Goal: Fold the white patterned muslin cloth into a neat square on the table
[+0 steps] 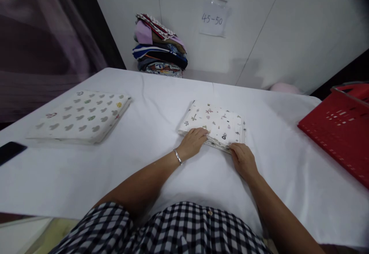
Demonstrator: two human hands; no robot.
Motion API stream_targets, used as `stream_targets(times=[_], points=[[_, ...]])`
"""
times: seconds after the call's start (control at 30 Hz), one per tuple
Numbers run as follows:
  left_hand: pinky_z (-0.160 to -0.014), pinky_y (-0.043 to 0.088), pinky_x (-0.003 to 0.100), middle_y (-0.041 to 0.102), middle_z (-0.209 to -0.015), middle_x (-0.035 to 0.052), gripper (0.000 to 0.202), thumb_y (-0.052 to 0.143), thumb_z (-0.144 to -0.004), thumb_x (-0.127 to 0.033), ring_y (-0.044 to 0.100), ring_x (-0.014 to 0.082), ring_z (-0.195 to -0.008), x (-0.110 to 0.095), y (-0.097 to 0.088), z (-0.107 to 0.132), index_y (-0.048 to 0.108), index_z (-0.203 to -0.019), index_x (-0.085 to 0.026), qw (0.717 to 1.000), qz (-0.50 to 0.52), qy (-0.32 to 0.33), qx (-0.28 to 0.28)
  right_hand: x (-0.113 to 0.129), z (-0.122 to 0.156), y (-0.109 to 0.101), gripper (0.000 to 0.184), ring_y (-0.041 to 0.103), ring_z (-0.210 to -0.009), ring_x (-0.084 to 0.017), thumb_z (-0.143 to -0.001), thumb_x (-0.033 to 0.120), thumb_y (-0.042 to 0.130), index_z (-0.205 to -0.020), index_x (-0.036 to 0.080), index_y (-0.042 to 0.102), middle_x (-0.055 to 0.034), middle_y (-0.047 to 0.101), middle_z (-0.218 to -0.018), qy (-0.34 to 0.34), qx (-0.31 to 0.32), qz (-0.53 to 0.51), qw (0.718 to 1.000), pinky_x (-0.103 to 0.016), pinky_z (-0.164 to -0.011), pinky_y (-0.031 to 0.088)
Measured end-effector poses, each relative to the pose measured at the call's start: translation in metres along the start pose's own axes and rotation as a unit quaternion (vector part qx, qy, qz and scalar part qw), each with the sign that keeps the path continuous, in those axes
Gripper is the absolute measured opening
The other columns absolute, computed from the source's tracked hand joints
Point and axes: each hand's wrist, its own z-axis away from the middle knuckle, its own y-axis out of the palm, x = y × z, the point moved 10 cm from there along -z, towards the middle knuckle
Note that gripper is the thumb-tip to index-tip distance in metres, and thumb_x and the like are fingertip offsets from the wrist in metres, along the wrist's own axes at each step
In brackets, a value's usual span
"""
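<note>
A folded white cloth with small printed figures in grey, red and black lies at the middle of the table, its stacked layers showing along the near edge. My left hand, with a silver bracelet at the wrist, holds that near edge left of its middle, fingers over the top and thumb out of sight. At the near right corner, my right hand pinches the layers. A second folded white cloth, printed with grey, green, red and yellow shapes, rests flat on the left, apart from both hands.
A white cover drapes the table. On the right stands a red perforated basket; a dark flat object lies at the left edge. Beyond the far edge is a pile of folded fabrics against the wall, near paper signs.
</note>
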Motion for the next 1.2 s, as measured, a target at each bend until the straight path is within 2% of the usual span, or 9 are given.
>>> stream_targets(times=[0.33,0.67,0.8,0.9,1.03,1.2], points=[[-0.084,0.038,0.034,0.059,-0.101,0.0060,0.019,0.037,-0.089,-0.005,0.052,0.0163,-0.094,0.006,0.012,0.001,0.053,-0.086,-0.016,0.998,0.037,-0.004,0.041,0.002,0.001,0.007,0.020,0.054,-0.093,-0.023,-0.086,0.022,0.052,-0.106,0.017,0.054,-0.0099,0.062,-0.101,0.001,0.022,0.014,1.000,-0.035,-0.076,0.042],[-0.078,0.039,0.031,0.059,-0.089,0.0050,0.019,0.038,-0.088,-0.006,0.053,0.0168,-0.084,0.009,0.018,0.000,0.053,-0.089,-0.016,0.998,0.024,-0.019,0.054,0.006,-0.003,0.006,0.020,0.054,-0.088,-0.022,-0.088,0.016,0.047,-0.106,0.015,0.056,-0.0098,0.063,-0.096,-0.006,0.006,0.060,0.998,-0.033,-0.073,0.041],[-0.079,0.041,0.031,0.061,-0.096,0.0050,0.021,0.040,-0.085,-0.002,0.054,0.0171,-0.088,0.007,0.015,0.002,0.055,-0.090,-0.016,0.999,0.027,-0.009,0.038,0.008,-0.003,0.002,0.020,0.054,-0.088,-0.021,-0.089,0.015,0.045,-0.105,0.017,0.056,-0.0088,0.063,-0.095,-0.014,-0.010,0.056,0.998,-0.033,-0.073,0.042],[-0.081,0.042,0.031,0.061,-0.105,0.0050,0.022,0.043,-0.083,-0.002,0.054,0.0174,-0.093,0.006,0.010,0.004,0.057,-0.089,-0.017,0.999,0.026,-0.004,0.025,0.008,-0.003,0.004,0.021,0.054,-0.088,-0.021,-0.089,0.014,0.044,-0.105,0.017,0.056,-0.0085,0.063,-0.096,-0.015,0.001,0.055,0.998,-0.033,-0.073,0.042],[-0.082,0.043,0.033,0.058,-0.116,0.0055,0.020,0.043,-0.086,-0.007,0.054,0.0176,-0.098,0.004,0.004,0.004,0.060,-0.090,-0.018,1.000,0.026,-0.005,0.016,0.006,-0.002,0.006,0.022,0.054,-0.089,-0.021,-0.088,0.015,0.044,-0.106,0.017,0.056,-0.0092,0.062,-0.098,-0.011,0.015,0.041,0.999,-0.034,-0.074,0.042],[-0.080,0.043,0.034,0.058,-0.118,0.0054,0.018,0.044,-0.090,-0.015,0.055,0.0180,-0.096,0.002,0.008,0.002,0.061,-0.086,-0.018,1.000,0.003,-0.007,0.009,0.004,-0.001,0.008,0.021,0.054,-0.091,-0.022,-0.089,0.017,0.044,-0.107,0.018,0.054,-0.0093,0.062,-0.099,-0.004,0.017,0.040,0.999,-0.035,-0.075,0.043]])
